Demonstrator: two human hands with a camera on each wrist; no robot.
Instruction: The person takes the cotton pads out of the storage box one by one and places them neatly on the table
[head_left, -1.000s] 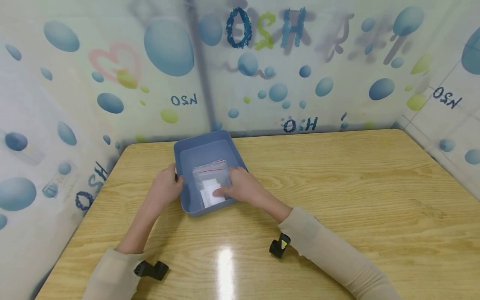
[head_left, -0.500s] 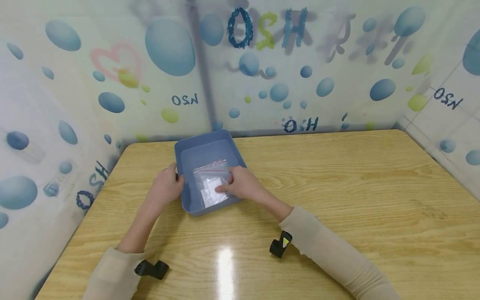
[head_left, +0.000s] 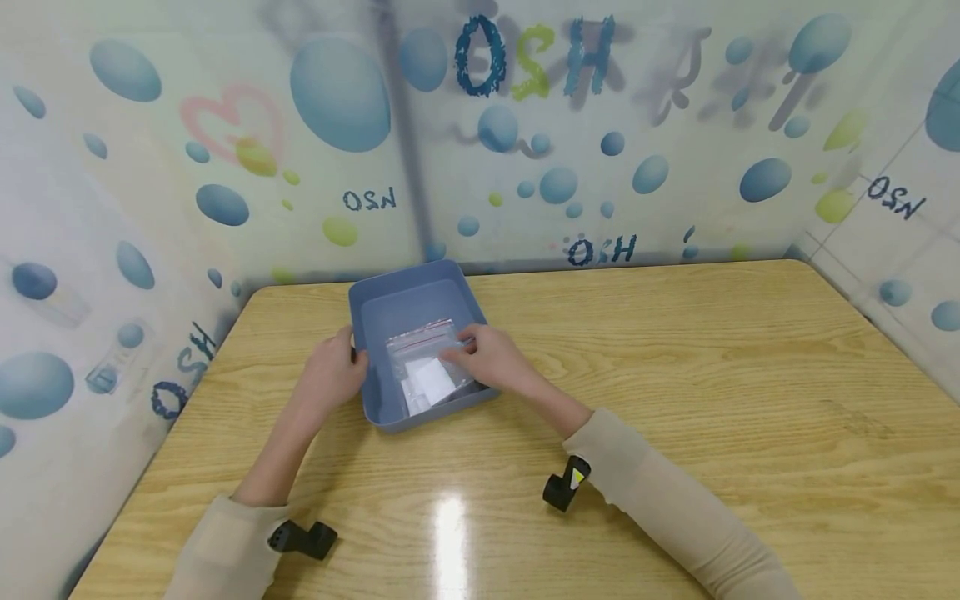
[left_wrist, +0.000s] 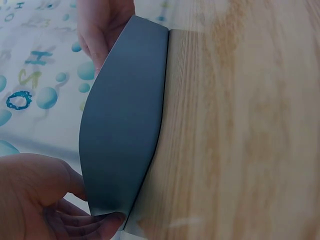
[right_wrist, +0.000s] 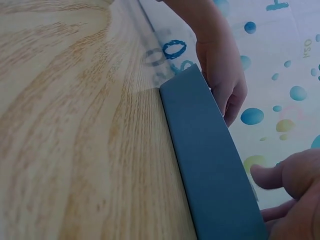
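A blue-grey rectangular tray [head_left: 405,293] sits on the wooden table with clear zip bags [head_left: 420,340] in its near half. White flat pieces [head_left: 433,382] show through the plastic. At the tray's left wall my left hand [head_left: 330,371] grips the rim, thumb over the top and fingers outside, as the left wrist view also shows along the tray's side [left_wrist: 122,115]. My right hand [head_left: 491,358] reaches over the right wall and pinches the upper zip bag at its right edge, thumb on top. In the right wrist view the right hand [right_wrist: 295,195] is partly cut off, its grip hidden behind the wall.
The wooden table [head_left: 675,358] extends widely to the right of the tray. A patterned curtain [head_left: 555,183] hangs along the table's back edge and sides. Small black wrist cameras [head_left: 562,485] stick out from both beige sleeves [head_left: 660,500].
My right hand has drawn slightly right and up, and the upper zip bag has shifted and tilted with it. The left hand and the tray have stayed put.
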